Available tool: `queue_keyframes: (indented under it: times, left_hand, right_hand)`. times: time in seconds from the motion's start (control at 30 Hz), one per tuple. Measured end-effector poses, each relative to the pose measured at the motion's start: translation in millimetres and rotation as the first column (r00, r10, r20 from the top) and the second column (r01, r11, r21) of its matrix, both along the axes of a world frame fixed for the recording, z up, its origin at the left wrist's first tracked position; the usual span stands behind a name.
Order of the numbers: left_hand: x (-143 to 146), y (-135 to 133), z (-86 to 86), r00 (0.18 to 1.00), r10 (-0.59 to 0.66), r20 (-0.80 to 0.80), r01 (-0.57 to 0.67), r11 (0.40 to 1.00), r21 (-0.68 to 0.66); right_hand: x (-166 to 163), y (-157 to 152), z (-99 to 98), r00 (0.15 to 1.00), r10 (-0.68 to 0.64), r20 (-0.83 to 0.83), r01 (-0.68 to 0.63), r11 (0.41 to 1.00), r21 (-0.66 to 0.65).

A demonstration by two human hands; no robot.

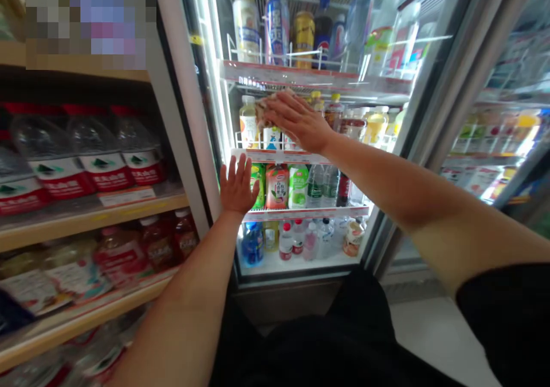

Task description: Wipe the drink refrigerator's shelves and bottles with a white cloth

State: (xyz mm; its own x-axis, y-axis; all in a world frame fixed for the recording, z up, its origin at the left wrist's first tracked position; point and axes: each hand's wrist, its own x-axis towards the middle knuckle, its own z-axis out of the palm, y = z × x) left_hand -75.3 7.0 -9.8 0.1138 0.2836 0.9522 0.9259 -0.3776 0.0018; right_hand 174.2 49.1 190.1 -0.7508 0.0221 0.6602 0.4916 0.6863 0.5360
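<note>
In the head view, the glass door of a lit drinks fridge stands in front of me. My right hand lies against the glass at the second shelf's height, fingers stretched to the left. Beneath its fingers is a crumpled brownish cloth, pressed to the pane and mostly covered by the hand. Lower and to the left, my left hand has its fingers spread and its palm toward the glass near the door's left edge. It holds nothing.
Cans and bottles line the fridge shelves, including a red drink bottle and a blue bottle. A wooden shelf with several large water bottles stands close on the left. Another fridge adjoins on the right.
</note>
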Motion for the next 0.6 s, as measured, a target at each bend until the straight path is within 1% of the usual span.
queue_keyframes:
  times: [0.03, 0.07, 0.1, 0.17, 0.23, 0.27, 0.3, 0.33, 0.4, 0.47, 0.5, 0.53, 0.6]
  left_hand:
    - [0, 0, -0.2, 1.0, -0.004, 0.005, 0.004, 1.0, 0.0]
    - [0, 1, -0.4, 1.0, -0.007, 0.011, 0.007, 1.0, 0.003]
    - [0, 1, -0.6, 1.0, -0.01, 0.016, 0.01, 1.0, 0.004]
    - [0, 1, -0.9, 1.0, -0.013, 0.024, 0.013, 1.0, 0.006]
    - [0, 1, -0.8, 1.0, -0.011, 0.028, 0.011, 1.0, -0.005]
    - [0, 1, -0.7, 0.999, -0.011, 0.031, 0.011, 1.0, -0.016]
    - [0, 1, -0.5, 0.999, -0.013, 0.037, 0.014, 1.0, -0.028]
    - [1, 1, -0.3, 0.999, -0.018, 0.044, 0.02, 0.999, -0.039]
    - [1, 0, 0.2, 0.998, -0.028, 0.056, 0.031, 0.998, -0.056]
    - [1, 0, 0.6, 0.998, -0.029, 0.058, 0.033, 0.998, -0.058]
    - [1, 0, 0.7, 0.998, -0.027, 0.056, 0.03, 0.998, -0.055]
    - [1, 0, 0.7, 0.998, -0.025, 0.054, 0.028, 0.998, -0.052]
    - [1, 1, 0.5, 0.998, -0.022, 0.055, 0.024, 0.999, -0.048]
  right_hand:
    - [8, 1, 0.6, 0.999, 0.007, 0.034, -0.007, 1.0, -0.011]
    - [17, 2, 3.5, 1.0, 0.013, 0.024, -0.013, 1.0, -0.02]
    - [25, 5, 7.8, 0.999, 0.02, -0.03, -0.021, 1.0, -0.022]
    - [41, 10, 15.4, 0.976, 0.039, -0.212, -0.042, 0.999, -0.009]
    - [54, 11, 13.4, 0.937, 0.049, -0.346, -0.05, 0.999, 0.006]
    - [58, 10, 7.4, 0.932, 0.045, -0.359, -0.047, 0.999, 0.005]
    - [62, 7, -1.3, 0.943, 0.037, -0.332, -0.04, 0.999, -0.003]
    - [65, 4, -11.3, 0.963, 0.027, -0.268, -0.033, 0.999, -0.019]
    - [70, -3, -29.5, 0.997, 0.024, -0.07, -0.028, 0.998, -0.054]
    - [77, -5, -36.3, 0.995, 0.042, 0.085, -0.036, 0.997, -0.073]
    - [82, -4, -34.1, 0.994, 0.046, 0.102, -0.039, 0.997, -0.069]
    - [88, -1, -29.1, 0.997, 0.041, 0.066, -0.037, 0.998, -0.055]
    - [101, 6, -16.1, 0.992, 0.007, -0.126, -0.008, 1.0, -0.01]
